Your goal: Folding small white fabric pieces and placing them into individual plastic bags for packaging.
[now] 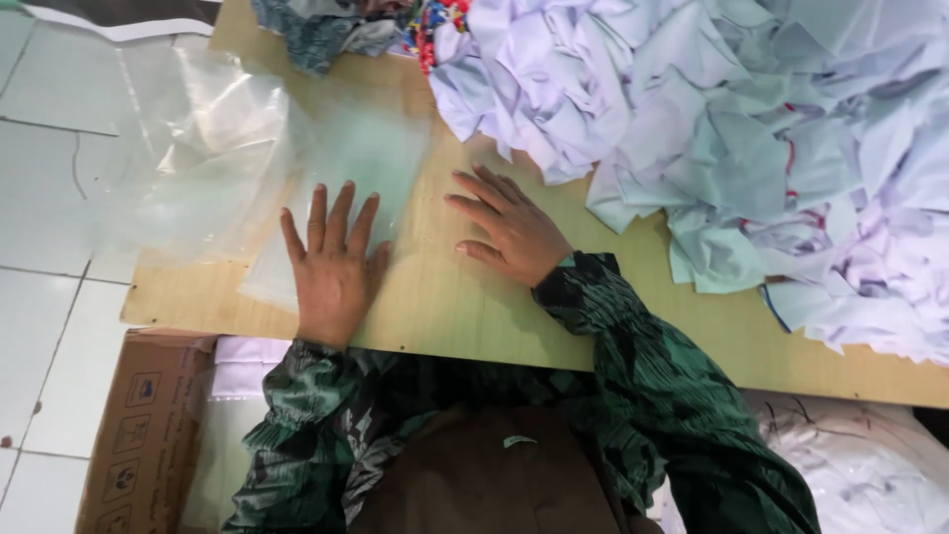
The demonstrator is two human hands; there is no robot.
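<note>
Clear plastic bag (336, 198) flat on board

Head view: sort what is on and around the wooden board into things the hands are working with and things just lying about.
In hand:
- left hand, flat on the clear plastic bag
- right hand, flat on the wooden board

Lying about:
- heap of white garments on the board's right side
- crumpled plastic at the left edge
- patterned cloth at the top
- cardboard box below the board

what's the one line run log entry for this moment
left hand flat on clear plastic bag | right hand flat on wooden board | white garment pile right
</note>
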